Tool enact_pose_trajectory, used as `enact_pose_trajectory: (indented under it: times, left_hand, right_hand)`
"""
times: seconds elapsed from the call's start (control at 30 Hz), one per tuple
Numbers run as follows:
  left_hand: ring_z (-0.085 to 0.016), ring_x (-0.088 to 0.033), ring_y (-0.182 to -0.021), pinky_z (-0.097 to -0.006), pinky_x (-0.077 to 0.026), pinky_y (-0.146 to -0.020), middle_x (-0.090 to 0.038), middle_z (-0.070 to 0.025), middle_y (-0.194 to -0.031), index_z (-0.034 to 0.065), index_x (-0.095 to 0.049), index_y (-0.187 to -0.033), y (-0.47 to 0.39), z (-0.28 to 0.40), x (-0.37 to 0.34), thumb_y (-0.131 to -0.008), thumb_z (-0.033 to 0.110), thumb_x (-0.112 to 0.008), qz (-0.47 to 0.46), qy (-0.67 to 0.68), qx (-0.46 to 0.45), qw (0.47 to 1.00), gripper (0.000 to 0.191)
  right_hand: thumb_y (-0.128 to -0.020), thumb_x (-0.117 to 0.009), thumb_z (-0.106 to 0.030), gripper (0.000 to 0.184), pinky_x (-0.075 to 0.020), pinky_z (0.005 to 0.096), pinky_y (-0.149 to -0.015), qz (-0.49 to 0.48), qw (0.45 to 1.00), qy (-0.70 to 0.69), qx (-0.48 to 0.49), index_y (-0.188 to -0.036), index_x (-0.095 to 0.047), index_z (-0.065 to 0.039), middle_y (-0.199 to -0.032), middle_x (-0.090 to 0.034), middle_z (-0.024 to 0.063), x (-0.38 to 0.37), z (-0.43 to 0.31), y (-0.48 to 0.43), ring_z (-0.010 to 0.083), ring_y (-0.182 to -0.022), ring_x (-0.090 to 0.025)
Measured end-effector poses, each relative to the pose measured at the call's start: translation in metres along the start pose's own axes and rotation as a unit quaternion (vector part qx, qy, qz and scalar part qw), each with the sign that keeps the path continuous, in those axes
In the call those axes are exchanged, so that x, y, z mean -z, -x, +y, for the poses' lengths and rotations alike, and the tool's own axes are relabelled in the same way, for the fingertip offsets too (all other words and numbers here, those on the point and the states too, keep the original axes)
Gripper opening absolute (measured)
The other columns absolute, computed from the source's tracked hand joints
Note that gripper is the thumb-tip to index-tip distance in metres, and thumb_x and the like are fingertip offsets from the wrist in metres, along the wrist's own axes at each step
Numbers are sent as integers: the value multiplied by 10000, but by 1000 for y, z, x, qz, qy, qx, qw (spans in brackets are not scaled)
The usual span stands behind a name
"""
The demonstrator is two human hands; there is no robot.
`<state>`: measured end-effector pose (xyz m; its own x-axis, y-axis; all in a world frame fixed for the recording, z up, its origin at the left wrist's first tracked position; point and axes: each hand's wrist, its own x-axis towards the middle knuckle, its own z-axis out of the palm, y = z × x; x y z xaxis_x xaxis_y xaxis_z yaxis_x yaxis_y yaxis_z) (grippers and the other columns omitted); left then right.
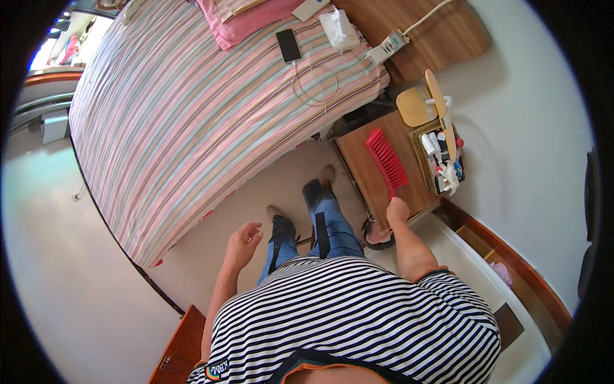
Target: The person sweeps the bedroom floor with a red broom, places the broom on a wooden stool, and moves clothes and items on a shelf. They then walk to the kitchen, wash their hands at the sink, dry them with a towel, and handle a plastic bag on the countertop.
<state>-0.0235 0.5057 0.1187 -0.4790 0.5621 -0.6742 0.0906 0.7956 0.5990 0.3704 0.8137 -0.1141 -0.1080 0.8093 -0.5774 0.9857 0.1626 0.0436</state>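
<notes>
My right hand (397, 211) grips the handle of a red bed brush (386, 158). The brush lies over the top of a wooden nightstand (352, 144), its bristles towards the wall side. My left hand (243, 242) hangs in the air beside my left leg with fingers loosely curled and nothing in it. Ahead of me a bed wears a striped sheet (206, 120). On the sheet lie a black smartphone (288, 46) with a white cable plugged in, a white tissue pack (339, 31) and a folded pink cloth (240, 24).
A tray of small bottles and tubes (439, 153) and a yellow desk lamp (416, 106) stand by the wall. A power strip (387, 47) lies at the bed's corner. A bin with a pink liner (376, 234) stands below the nightstand. Behind it is an open drawer (479, 240).
</notes>
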Motion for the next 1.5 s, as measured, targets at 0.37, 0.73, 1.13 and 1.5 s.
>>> enact_pose_trajectory:
  times: [0.37,0.73,1.13,1.5]
  left_hand:
    - [-252,-680,-884,-359,-526,-802,-715,-141,-962,21,-656,-1187,76,-123,33,-922,188,-663,44,40,-22,998,314]
    - [-259,-699,-940,-372,-542,-819,-729,-174,-1034,19,-645,-1220,208,-272,122,-934,235,-645,204,157,17,966,358]
    - [-208,-637,-1088,-350,-487,-957,-689,-108,-1154,42,-582,-1317,202,-277,195,-1047,508,-408,144,633,-76,756,566]
    - [-248,-512,-1311,-393,-390,-1138,-522,-157,-1434,37,-349,-1509,194,-251,280,-1043,505,-398,144,701,-255,651,661]
  right_hand:
    - [-912,-481,-189,308,-530,517,-820,-15,996,-1,84,-955,-721,-1,-992,-700,265,18,-121,87,448,-948,-674]
    - [-857,-623,-98,126,-491,495,-874,-2,975,5,222,-979,-652,-84,-1095,-627,216,-37,-307,175,410,-1055,-599]
    - [-948,-584,-264,262,-550,404,-666,-42,661,-105,742,-1040,-700,-47,-868,-710,202,56,-572,428,329,-726,-691]
    - [-870,-617,-389,323,-437,425,-782,-133,129,-125,975,-878,-590,-68,-826,-552,90,51,-700,595,286,-799,-544]
